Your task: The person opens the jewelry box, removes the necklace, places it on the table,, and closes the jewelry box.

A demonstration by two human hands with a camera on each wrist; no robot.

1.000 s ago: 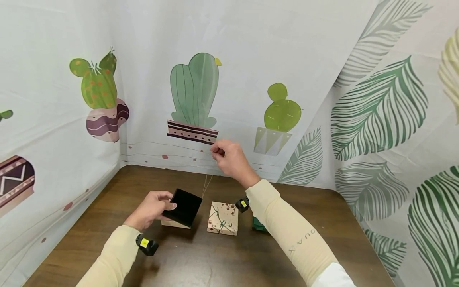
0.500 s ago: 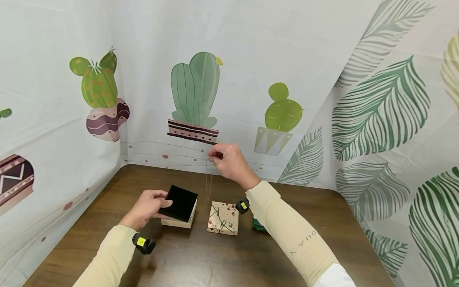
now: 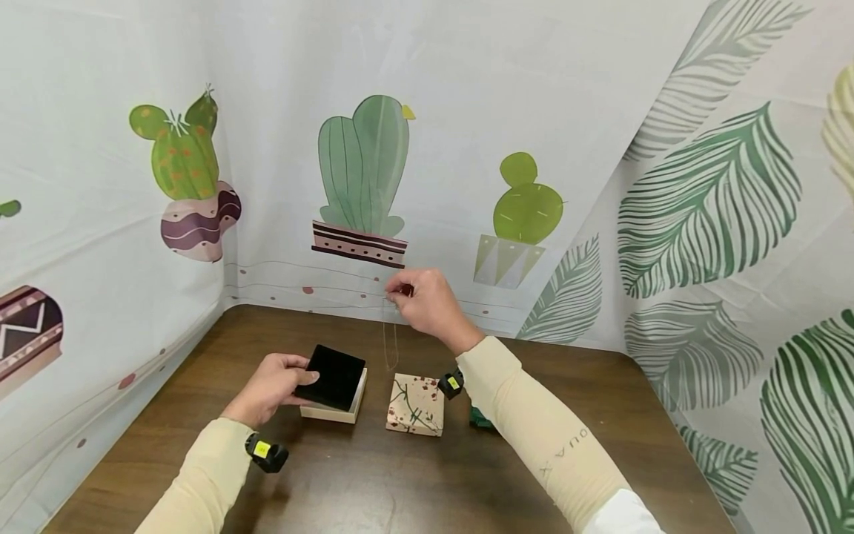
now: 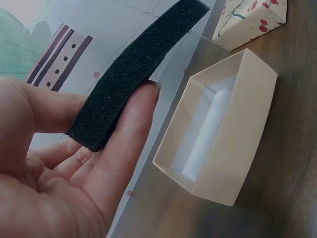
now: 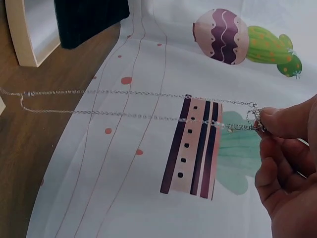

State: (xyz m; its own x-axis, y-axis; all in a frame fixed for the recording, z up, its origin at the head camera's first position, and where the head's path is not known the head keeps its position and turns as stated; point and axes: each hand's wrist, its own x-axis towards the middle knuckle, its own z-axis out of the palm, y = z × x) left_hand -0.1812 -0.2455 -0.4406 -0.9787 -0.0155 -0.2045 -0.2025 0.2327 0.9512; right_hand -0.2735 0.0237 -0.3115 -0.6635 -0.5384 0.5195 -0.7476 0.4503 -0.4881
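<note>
My left hand (image 3: 272,387) pinches a square black foam pad (image 3: 331,377) between thumb and fingers. Side-on in the left wrist view, the foam pad (image 4: 133,74) looks thick and slightly curved. Below it stands an open cream box bottom (image 4: 237,129) with a white inside, the pad held above it. Higher and to the right, my right hand (image 3: 427,300) pinches one end of a thin silver chain necklace (image 3: 385,341), which hangs down in a long loop. Small beads show along the necklace (image 5: 148,116) in the right wrist view.
A cream box lid (image 3: 415,404) with red blossoms and green branches lies right of the open box. Something dark green (image 3: 479,417) is partly hidden behind the right sleeve. Printed fabric walls (image 3: 440,89) border the brown wooden table (image 3: 347,489) at the back and sides.
The black foam pad has shifted slightly left and back, uncovering more of the open box. My right hand has lowered a little to the left, and the necklace swings less.
</note>
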